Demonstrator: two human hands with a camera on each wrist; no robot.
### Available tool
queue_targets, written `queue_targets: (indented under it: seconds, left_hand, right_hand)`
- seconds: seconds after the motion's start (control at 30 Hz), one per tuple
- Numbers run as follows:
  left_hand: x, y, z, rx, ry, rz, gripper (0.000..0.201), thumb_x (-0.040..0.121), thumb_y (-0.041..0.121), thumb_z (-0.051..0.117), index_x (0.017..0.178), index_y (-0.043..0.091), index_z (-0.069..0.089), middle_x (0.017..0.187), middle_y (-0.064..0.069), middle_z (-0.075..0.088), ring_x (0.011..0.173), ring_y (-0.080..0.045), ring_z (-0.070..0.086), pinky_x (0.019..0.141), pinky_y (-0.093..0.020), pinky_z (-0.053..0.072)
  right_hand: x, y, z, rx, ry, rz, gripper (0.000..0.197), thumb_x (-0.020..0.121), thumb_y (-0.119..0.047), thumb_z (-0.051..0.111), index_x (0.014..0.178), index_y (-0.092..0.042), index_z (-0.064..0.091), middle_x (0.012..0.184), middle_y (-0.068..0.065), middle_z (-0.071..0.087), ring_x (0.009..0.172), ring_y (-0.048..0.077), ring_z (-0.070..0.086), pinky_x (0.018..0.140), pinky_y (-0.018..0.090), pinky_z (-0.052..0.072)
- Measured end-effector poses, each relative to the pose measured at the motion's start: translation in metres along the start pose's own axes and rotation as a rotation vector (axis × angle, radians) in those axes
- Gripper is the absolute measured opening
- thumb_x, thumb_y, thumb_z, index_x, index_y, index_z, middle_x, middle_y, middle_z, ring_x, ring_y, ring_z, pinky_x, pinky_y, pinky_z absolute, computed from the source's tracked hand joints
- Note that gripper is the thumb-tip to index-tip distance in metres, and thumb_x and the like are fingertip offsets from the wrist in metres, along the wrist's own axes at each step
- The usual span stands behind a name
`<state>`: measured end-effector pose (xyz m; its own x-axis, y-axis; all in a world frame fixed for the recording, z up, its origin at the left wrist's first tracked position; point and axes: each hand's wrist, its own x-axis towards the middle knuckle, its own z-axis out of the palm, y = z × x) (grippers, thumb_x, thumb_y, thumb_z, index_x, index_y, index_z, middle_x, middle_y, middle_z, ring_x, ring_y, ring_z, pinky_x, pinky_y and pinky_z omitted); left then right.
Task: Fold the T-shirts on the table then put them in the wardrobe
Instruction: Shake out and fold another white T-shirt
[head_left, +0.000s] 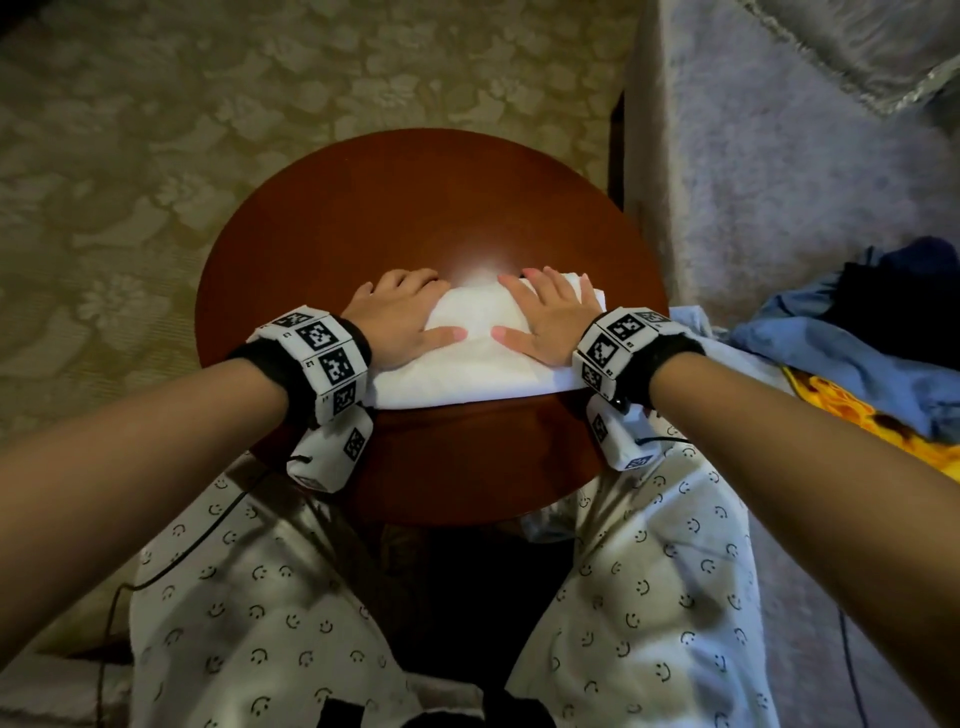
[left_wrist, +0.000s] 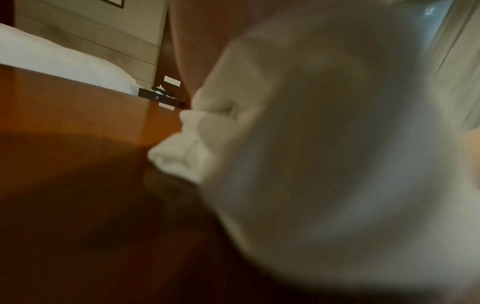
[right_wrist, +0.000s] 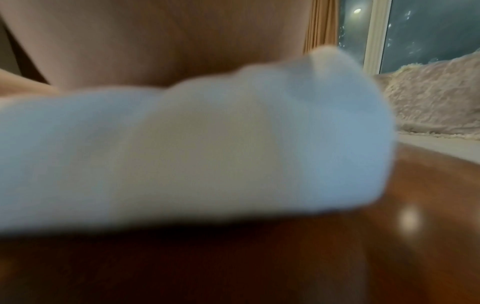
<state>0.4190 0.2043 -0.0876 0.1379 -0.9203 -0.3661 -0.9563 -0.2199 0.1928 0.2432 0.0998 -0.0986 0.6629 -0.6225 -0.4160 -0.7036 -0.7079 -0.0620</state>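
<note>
A white T-shirt (head_left: 467, 364), folded into a thick rectangle, lies across the middle of a round reddish-brown wooden table (head_left: 415, 208). My left hand (head_left: 400, 317) rests on its left end, thumb on top and fingers bent over the far edge. My right hand (head_left: 550, 317) lies flat on its right end, fingers spread. Neither hand grips the cloth. In the left wrist view the blurred shirt (left_wrist: 324, 164) fills the right side above the tabletop (left_wrist: 64, 185). In the right wrist view the shirt (right_wrist: 182, 154) lies across the table (right_wrist: 389, 246), with my palm above it.
A loose pile of clothes (head_left: 857, 364), blue, dark and yellow-orange, lies to the right on a grey plush cover (head_left: 779, 182). Patterned carpet (head_left: 156, 156) surrounds the table to the left and beyond. A white bed (left_wrist: 52, 61) and a dark nightstand (left_wrist: 158, 96) stand beyond the table.
</note>
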Motion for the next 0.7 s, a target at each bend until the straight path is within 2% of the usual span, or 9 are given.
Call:
queue_targets:
  seconds: [0.1, 0.17, 0.27, 0.37, 0.47, 0.53, 0.6, 0.63, 0.7]
  left_hand:
    - [-0.004, -0.002, -0.011, -0.078, -0.029, -0.001, 0.075, 0.089, 0.059, 0.046, 0.149, 0.023, 0.02, 0.156, 0.0, 0.019, 0.141, -0.025, 0.02, 0.112, -0.047, 0.023]
    - [-0.013, -0.006, -0.017, -0.19, 0.006, -0.026, 0.076, 0.088, 0.053, 0.055, 0.149, 0.025, 0.019, 0.155, 0.0, 0.019, 0.14, -0.023, 0.023, 0.11, -0.043, 0.028]
    - [-0.032, -0.016, -0.024, -0.293, 0.171, 0.004, 0.071, 0.087, 0.042, 0.063, 0.146, 0.027, 0.027, 0.152, -0.001, 0.022, 0.137, -0.021, 0.025, 0.108, -0.037, 0.029]
    - [-0.047, -0.023, -0.03, -0.347, 0.34, -0.004, 0.05, 0.088, 0.034, 0.063, 0.133, 0.02, 0.044, 0.132, -0.004, 0.04, 0.12, -0.019, 0.042, 0.095, -0.029, 0.038]
    - [-0.058, -0.023, -0.029, -0.388, 0.419, -0.119, 0.026, 0.091, 0.034, 0.059, 0.107, 0.015, 0.052, 0.098, -0.001, 0.05, 0.088, -0.019, 0.051, 0.068, -0.028, 0.039]
    - [-0.061, -0.02, -0.027, -0.465, 0.313, -0.25, 0.028, 0.093, 0.04, 0.054, 0.097, 0.012, 0.053, 0.087, -0.003, 0.057, 0.081, -0.022, 0.057, 0.063, -0.03, 0.043]
    - [-0.061, -0.014, -0.021, -0.656, 0.103, -0.374, 0.038, 0.094, 0.047, 0.049, 0.103, 0.009, 0.051, 0.089, -0.009, 0.064, 0.076, -0.02, 0.062, 0.065, -0.028, 0.05]
    - [-0.059, -0.01, -0.018, -0.769, 0.017, -0.415, 0.042, 0.095, 0.048, 0.047, 0.107, 0.008, 0.048, 0.09, -0.011, 0.065, 0.073, -0.019, 0.063, 0.063, -0.027, 0.052]
    - [-0.054, -0.002, -0.015, -0.959, -0.032, -0.448, 0.043, 0.095, 0.045, 0.048, 0.111, 0.005, 0.046, 0.086, -0.014, 0.064, 0.068, -0.018, 0.063, 0.059, -0.024, 0.054]
  right_hand:
    - [0.002, -0.006, -0.021, -0.028, 0.03, 0.01, 0.068, 0.088, -0.062, 0.042, 0.145, -0.032, 0.023, 0.149, 0.004, 0.026, 0.138, 0.028, 0.025, 0.114, 0.058, 0.008]
    - [0.003, -0.009, -0.039, -0.046, -0.002, 0.025, 0.067, 0.084, -0.06, 0.052, 0.14, -0.027, 0.034, 0.14, 0.007, 0.038, 0.129, 0.03, 0.039, 0.11, 0.052, 0.025]
    - [0.002, -0.014, -0.05, -0.024, -0.064, 0.055, 0.066, 0.081, -0.056, 0.062, 0.13, -0.014, 0.048, 0.123, 0.008, 0.058, 0.108, 0.028, 0.057, 0.087, 0.037, 0.047]
    - [0.0, -0.019, -0.046, 0.032, -0.101, 0.17, 0.064, 0.084, -0.052, 0.061, 0.128, -0.006, 0.05, 0.122, 0.011, 0.06, 0.107, 0.03, 0.059, 0.08, 0.034, 0.046]
    - [-0.008, -0.022, -0.041, 0.136, -0.123, 0.311, 0.06, 0.089, -0.051, 0.056, 0.125, -0.004, 0.051, 0.125, 0.013, 0.058, 0.11, 0.03, 0.057, 0.087, 0.036, 0.046]
    - [-0.014, -0.02, -0.037, 0.264, -0.145, 0.371, 0.052, 0.091, -0.046, 0.055, 0.122, -0.005, 0.053, 0.114, 0.014, 0.064, 0.106, 0.031, 0.058, 0.09, 0.037, 0.046]
    - [-0.019, -0.017, -0.032, 0.493, -0.25, 0.399, 0.046, 0.091, -0.043, 0.057, 0.114, -0.004, 0.053, 0.089, 0.014, 0.071, 0.094, 0.032, 0.061, 0.084, 0.039, 0.051]
    - [-0.022, -0.017, -0.03, 0.638, -0.319, 0.416, 0.051, 0.09, -0.042, 0.06, 0.117, 0.001, 0.053, 0.093, 0.016, 0.071, 0.097, 0.034, 0.062, 0.085, 0.043, 0.052]
    - [-0.026, -0.014, -0.03, 0.843, -0.382, 0.438, 0.055, 0.088, -0.041, 0.062, 0.122, 0.002, 0.054, 0.114, 0.018, 0.064, 0.107, 0.034, 0.061, 0.092, 0.046, 0.051]
